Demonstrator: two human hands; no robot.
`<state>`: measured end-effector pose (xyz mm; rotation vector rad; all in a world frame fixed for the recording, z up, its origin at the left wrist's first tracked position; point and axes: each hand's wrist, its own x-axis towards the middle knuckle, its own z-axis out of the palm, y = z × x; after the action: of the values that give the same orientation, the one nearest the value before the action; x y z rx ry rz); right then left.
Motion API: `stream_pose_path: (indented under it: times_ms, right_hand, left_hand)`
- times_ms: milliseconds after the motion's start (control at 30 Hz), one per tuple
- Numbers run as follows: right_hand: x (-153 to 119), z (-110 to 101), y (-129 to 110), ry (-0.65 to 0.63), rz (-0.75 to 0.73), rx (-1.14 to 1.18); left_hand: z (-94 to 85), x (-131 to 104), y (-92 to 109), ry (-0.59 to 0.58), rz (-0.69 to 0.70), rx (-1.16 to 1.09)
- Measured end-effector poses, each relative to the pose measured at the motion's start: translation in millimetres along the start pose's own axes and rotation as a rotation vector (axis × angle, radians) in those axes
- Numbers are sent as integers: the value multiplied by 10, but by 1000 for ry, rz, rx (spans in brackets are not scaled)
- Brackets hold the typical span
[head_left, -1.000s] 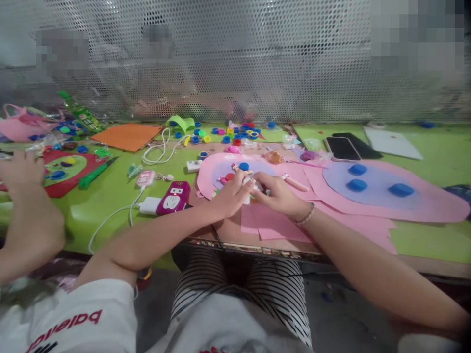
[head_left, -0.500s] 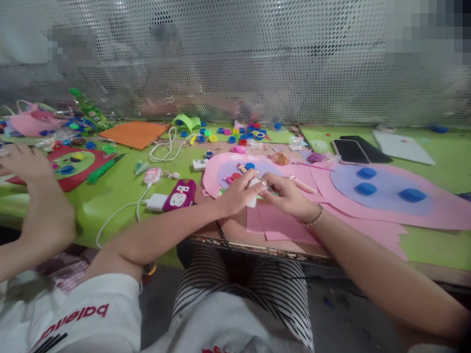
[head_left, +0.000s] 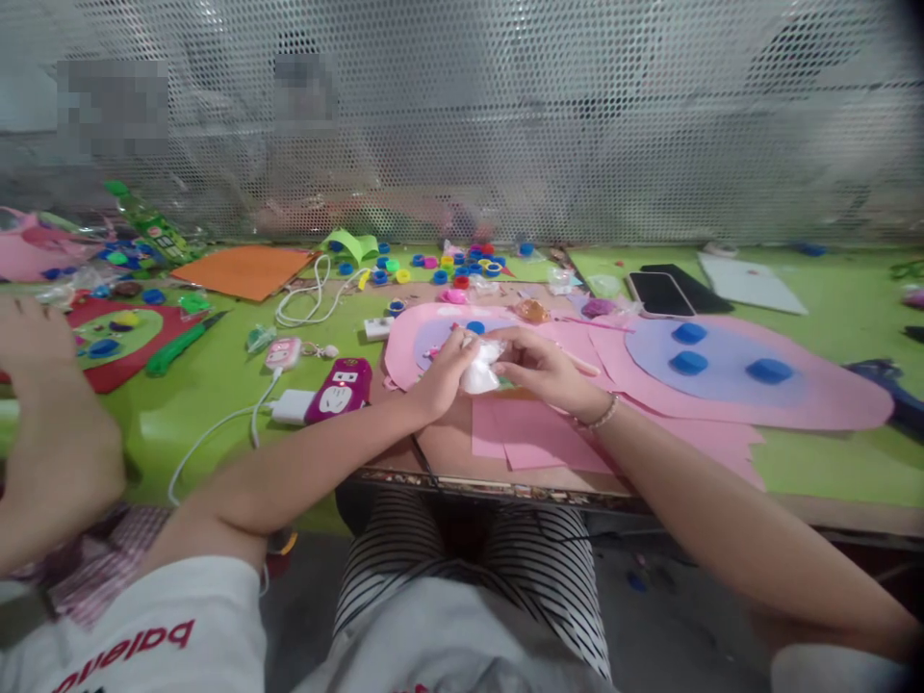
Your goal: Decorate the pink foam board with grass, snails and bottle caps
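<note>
A soft white lump [head_left: 480, 370] is held between my two hands, over the near part of a pink and lilac paper shape [head_left: 404, 339]. My left hand [head_left: 446, 377] closes round its left side. From the right, my right hand [head_left: 538, 366] grips it with bent fingers and thumb. A blue cap [head_left: 474, 328] lies on the lilac paper just behind my fingers. To the right, a second pink shape [head_left: 844, 395] has a lilac oval [head_left: 650, 351] with three blue pieces [head_left: 688, 363] on it.
Left of my hands are a purple power adapter [head_left: 341, 390] and white cables. Colourful caps [head_left: 440, 277], a phone [head_left: 660, 294] and orange paper [head_left: 245, 272] lie farther back. Another person's arm [head_left: 58, 452] rests at far left, near a green cutter [head_left: 177, 350].
The white lump now shows more between my hands and looks wider. My hands have moved slightly apart. The whole view has shifted, so things on the table appear farther left.
</note>
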<state>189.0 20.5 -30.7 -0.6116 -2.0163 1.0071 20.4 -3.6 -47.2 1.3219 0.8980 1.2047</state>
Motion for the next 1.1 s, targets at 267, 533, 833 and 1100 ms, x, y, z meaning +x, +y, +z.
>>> stream_pose_path:
  times_ms: [267,533,833,1100]
  right_hand:
    - [-13,-20,-11,58,62,82]
    - [-22,-56,30,-49,105,19]
    - [-41,-87,-45,-214,51,-56]
    - [-27,-72,-51,-400,132,-87]
  left_hand:
    - [32,-36,93,-98,33,5]
    - [25,-87,52,-105,85,183]
    - [71,-167,166,-92,155,380]
    - [59,-111,124,-108,131,442]
